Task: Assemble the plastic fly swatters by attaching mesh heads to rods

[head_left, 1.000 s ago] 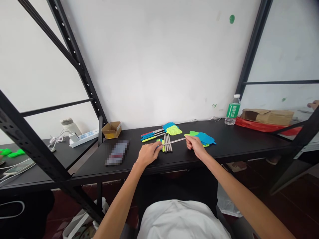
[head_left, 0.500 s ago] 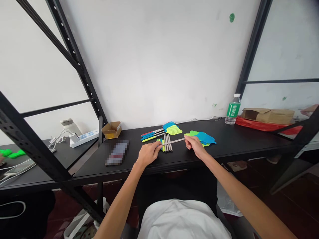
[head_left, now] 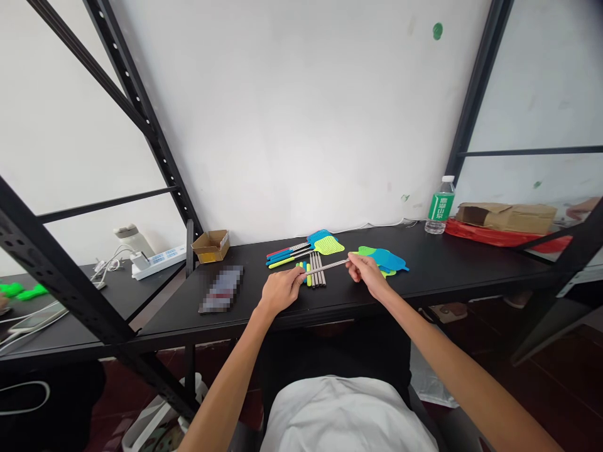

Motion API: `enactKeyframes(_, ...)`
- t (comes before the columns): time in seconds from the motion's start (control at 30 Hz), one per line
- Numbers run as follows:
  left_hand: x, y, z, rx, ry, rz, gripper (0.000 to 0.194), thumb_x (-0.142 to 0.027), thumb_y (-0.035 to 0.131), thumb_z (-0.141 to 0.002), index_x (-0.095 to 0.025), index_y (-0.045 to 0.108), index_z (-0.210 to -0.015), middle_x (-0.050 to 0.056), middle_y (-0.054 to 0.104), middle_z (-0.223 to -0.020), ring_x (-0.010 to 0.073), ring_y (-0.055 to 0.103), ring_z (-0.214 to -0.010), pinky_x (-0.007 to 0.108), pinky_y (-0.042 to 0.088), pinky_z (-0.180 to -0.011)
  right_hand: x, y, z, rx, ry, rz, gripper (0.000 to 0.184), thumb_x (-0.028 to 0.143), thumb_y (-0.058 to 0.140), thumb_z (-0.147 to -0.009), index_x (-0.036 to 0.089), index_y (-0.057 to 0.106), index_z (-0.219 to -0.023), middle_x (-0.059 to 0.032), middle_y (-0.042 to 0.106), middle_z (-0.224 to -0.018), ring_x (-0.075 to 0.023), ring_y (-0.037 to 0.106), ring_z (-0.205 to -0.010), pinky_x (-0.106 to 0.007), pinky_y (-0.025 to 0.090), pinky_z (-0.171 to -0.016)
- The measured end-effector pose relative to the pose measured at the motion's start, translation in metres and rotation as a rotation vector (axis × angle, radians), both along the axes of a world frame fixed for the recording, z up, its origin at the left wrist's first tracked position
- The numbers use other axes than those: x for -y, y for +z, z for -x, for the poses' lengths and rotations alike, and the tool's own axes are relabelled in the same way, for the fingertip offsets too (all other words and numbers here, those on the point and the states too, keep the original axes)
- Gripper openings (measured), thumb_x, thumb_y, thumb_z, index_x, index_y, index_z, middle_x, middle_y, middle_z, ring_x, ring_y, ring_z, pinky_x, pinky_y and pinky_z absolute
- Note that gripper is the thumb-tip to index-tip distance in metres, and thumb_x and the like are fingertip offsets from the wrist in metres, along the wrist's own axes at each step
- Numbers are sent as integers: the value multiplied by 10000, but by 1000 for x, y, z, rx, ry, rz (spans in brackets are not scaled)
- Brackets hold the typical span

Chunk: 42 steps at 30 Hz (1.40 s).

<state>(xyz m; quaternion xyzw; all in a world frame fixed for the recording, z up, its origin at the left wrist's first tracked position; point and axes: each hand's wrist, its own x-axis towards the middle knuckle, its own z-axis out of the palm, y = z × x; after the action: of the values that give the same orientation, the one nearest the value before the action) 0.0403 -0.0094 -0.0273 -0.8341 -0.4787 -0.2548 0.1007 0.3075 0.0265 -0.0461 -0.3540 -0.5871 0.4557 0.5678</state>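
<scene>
Both my hands hold a thin metal rod [head_left: 327, 267], likely a fly swatter shaft, level above the black tabletop [head_left: 424, 276]. My left hand [head_left: 281, 290] grips its near left end, over a row of lime and blue handle pieces [head_left: 308, 275]. My right hand [head_left: 366, 276] pinches the other end between its fingertips, close to a stack of blue and lime swatter heads [head_left: 382, 259]. A bundle of dark-tipped metal rods [head_left: 318, 270] lies just beyond my left fingers. Several finished swatters [head_left: 306, 251] lie behind them.
A small open cardboard box [head_left: 211, 246] and a blurred flat item [head_left: 220, 289] sit left on the table. At the right are a water bottle [head_left: 440, 206] and a cardboard parcel [head_left: 506, 218] on red plastic. Black shelf posts frame the table.
My right hand has shifted slightly left and the rod's right end has risen a little. My left hand stays about the same, and the view has tilted slightly.
</scene>
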Motion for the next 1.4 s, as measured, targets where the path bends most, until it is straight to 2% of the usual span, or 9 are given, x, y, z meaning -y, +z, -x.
enactKeyframes(0.13,-1,-1,1,23,8,-1,357,-419,276,-1031,-248,589,-1046,9,685,-800,188,629,-712,260,314,-582,3,4,0,0,-8,-14,392,586,623,-827,211,642,-937,18,571,-580,-109,440,-451,-239,304,-424)
enactKeyframes(0.27,-2,-2,2,23,15,1,352,-414,274,-1031,-246,582,-1045,9,682,-788,190,625,-700,263,299,-573,4,5,0,-5,-31,-55,357,523,659,-818,219,643,-1004,7,619,-690,-91,457,-473,-229,309,-427)
enactKeyframes(0.6,-1,0,0,-41,42,21,387,-448,250,-1031,-246,580,-1042,10,699,-818,192,643,-717,271,302,-569,-2,-1,-1,1,-84,-82,322,502,696,-805,186,636,-822,-8,590,-704,-93,459,-504,-232,326,-437)
enactKeyframes(1.1,1,2,-2,-82,19,25,391,-465,290,-1024,-243,609,-1069,21,719,-860,206,666,-769,269,333,-581,-4,-5,-2,4,-105,-75,386,549,673,-815,189,578,-712,3,562,-646,-94,456,-493,-232,330,-437)
enactKeyframes(1.4,-2,-1,-2,-94,39,-7,410,-526,323,-1004,-245,612,-1080,20,723,-828,205,668,-725,261,312,-557,-3,-4,-1,1,-102,-63,413,570,666,-815,193,556,-686,10,543,-615,-97,453,-486,-235,322,-435)
